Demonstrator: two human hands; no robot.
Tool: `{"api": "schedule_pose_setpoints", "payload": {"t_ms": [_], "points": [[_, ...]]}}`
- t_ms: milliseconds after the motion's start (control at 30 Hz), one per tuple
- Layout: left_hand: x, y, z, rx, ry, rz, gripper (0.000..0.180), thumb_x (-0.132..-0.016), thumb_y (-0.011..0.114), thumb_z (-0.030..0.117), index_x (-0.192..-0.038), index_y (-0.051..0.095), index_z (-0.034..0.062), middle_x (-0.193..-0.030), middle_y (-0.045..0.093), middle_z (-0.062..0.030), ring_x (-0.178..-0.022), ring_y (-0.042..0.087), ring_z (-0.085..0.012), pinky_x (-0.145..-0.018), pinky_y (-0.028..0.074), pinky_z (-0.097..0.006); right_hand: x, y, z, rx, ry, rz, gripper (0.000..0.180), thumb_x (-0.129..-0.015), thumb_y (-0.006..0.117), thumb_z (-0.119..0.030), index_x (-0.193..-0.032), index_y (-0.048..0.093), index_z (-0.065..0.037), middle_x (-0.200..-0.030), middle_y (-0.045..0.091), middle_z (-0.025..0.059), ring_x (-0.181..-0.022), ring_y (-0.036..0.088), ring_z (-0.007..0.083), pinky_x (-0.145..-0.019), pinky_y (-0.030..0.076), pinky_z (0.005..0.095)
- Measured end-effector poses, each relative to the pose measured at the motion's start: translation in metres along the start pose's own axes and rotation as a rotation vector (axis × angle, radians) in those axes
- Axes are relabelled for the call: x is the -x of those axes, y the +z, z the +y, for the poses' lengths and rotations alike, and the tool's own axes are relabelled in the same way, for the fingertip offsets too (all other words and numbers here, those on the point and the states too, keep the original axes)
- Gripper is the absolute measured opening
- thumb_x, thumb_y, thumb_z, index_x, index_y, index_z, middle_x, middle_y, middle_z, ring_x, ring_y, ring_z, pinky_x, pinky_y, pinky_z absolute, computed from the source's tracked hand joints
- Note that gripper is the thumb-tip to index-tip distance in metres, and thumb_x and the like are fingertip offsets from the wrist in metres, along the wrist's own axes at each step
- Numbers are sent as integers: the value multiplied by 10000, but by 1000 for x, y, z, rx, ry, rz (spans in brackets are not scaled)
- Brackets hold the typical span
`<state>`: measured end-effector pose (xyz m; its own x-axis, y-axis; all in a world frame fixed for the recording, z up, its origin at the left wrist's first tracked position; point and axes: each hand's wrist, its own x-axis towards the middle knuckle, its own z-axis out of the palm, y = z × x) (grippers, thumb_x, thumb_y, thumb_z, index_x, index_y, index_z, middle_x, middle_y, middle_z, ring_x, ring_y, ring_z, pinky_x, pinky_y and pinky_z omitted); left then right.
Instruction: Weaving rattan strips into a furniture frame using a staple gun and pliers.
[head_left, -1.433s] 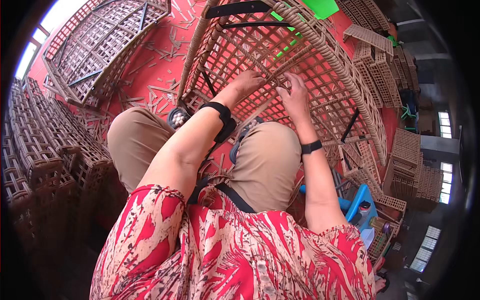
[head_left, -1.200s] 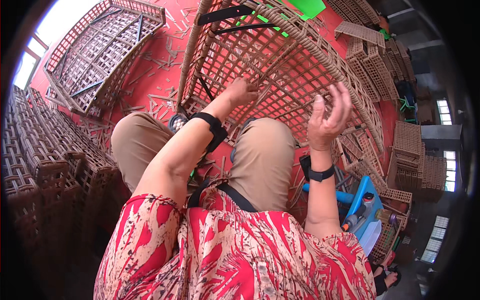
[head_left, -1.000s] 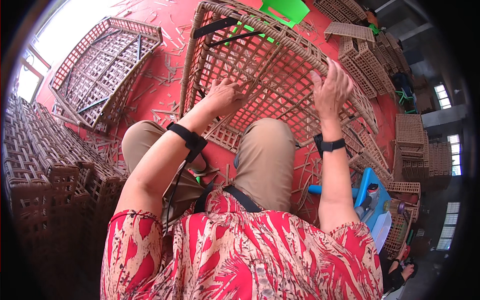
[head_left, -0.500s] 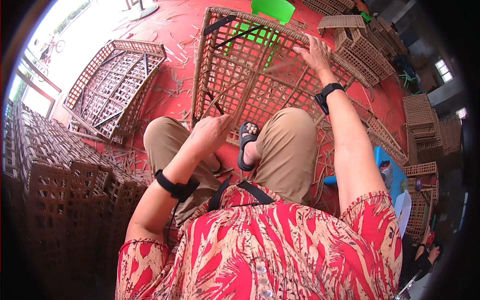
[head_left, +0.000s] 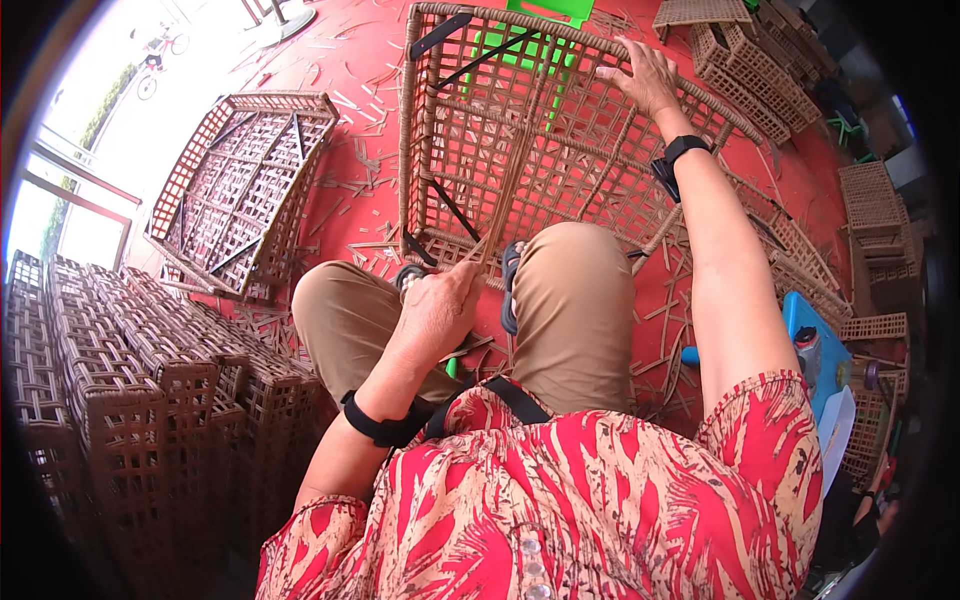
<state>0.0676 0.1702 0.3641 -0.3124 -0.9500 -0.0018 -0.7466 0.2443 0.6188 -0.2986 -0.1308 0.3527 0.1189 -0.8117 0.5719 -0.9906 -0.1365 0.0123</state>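
Note:
A large woven wicker frame (head_left: pixel 560 150) with black metal bars lies on the red floor in front of my knees. My right hand (head_left: pixel 645 75) reaches out and rests on its far rim, fingers spread over the weave. My left hand (head_left: pixel 440 310) is closed near my left knee, pinching the ends of wicker strips (head_left: pixel 505 205) that run from the frame's near edge. Both wrists wear black bands.
A second wicker frame (head_left: pixel 240 190) lies to the left. Stacks of brown wicker pieces (head_left: pixel 110 380) stand at my left. More woven panels (head_left: pixel 760 50) are piled at the far right. A blue stool (head_left: pixel 815 340) is at my right. Cut strips litter the floor.
My right hand left the middle of the frame, rose, then reached out to its far rim. My left hand drew back from the weave toward my knee, pulling strips. The view tilted forward.

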Motion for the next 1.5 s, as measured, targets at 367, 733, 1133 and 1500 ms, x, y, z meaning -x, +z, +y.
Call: {"api": "schedule_pose_setpoints", "payload": {"t_ms": [367, 733, 1133, 1500], "points": [[4, -3, -8, 24, -72, 74, 200, -914, 496, 203, -970, 599, 41, -734, 619, -205, -730, 614, -391, -653, 472, -472, 43, -27, -40, -173, -23, 546, 430, -797, 641, -451, -1115, 600, -164, -1121, 591, 11, -1056, 527, 229, -964, 338, 433], [64, -28, 23, 219, -128, -99, 155, -901, 542, 136, -981, 621, 29, -764, 614, -203, -711, 620, -365, -617, 482, -413, 81, -101, -79, -84, -63, 643, 375, -816, 634, -374, -1133, 602, -177, -1151, 562, -8, -1117, 479, 201, -987, 269, 433], [46, -78, 25, 179, -139, 88, 145, -882, 583, 137, -924, 619, 3, -709, 588, -202, -657, 603, -362, -572, 453, -365, 74, -124, -95, 30, -100, 485, 530, -744, 698, -286, -1223, 538, -126, -1159, 558, 134, -1138, 484, 314, -970, 339, 464], [-24, -79, 15, -21, 110, 209, 210, -882, 575, 201, -916, 625, 0, -708, 584, -172, -611, 565, -315, -586, 436, -365, 11, -54, -37, -68, 4, -57, 876, -638, 776, -412, -1370, 383, -134, -1326, 458, 140, -1278, 373, 322, -1047, 252, 497]]}}
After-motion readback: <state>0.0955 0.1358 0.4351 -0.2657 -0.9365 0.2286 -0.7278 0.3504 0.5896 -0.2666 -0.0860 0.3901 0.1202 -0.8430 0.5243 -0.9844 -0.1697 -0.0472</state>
